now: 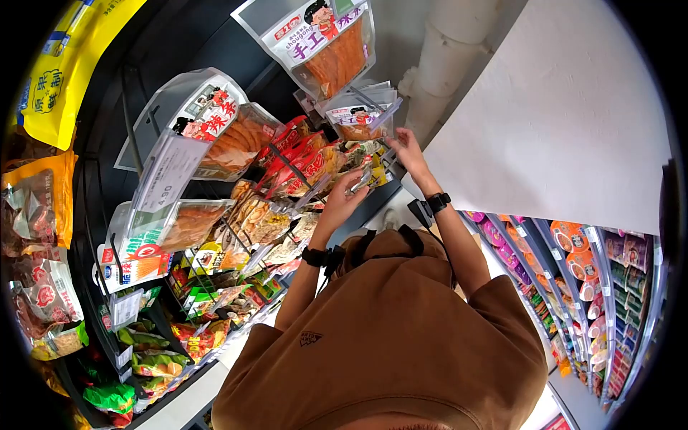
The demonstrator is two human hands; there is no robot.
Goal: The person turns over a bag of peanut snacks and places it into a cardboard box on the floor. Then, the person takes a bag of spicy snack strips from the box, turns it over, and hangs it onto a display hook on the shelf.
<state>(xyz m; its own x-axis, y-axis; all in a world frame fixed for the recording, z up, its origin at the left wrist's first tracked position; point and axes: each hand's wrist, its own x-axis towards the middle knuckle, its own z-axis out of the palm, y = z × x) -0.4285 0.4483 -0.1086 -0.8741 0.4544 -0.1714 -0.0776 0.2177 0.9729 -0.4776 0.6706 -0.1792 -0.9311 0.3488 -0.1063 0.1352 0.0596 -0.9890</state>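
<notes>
My left hand (342, 201) is closed around the edge of a small shiny packet (360, 182), whose print I cannot make out. It is beside the hanging rows of snack bags. Farther up and to the right, my right hand (407, 149) has its fingers bent and apart. They are at the end of a hook, close to a clear-fronted bag with purple print (356, 123) and a clear price tag holder (387, 115). Red snack bags (304, 161) hang just left of my left hand. Each wrist wears a black band.
Large see-through bags of orange-brown strips (240, 140) hang on long hooks at the left. A yellow bag (54, 93) is at the far left edge. Beyond my right hand stand a white pipe (448, 54) and white wall (552, 122). More stocked shelves (573, 258) line the right.
</notes>
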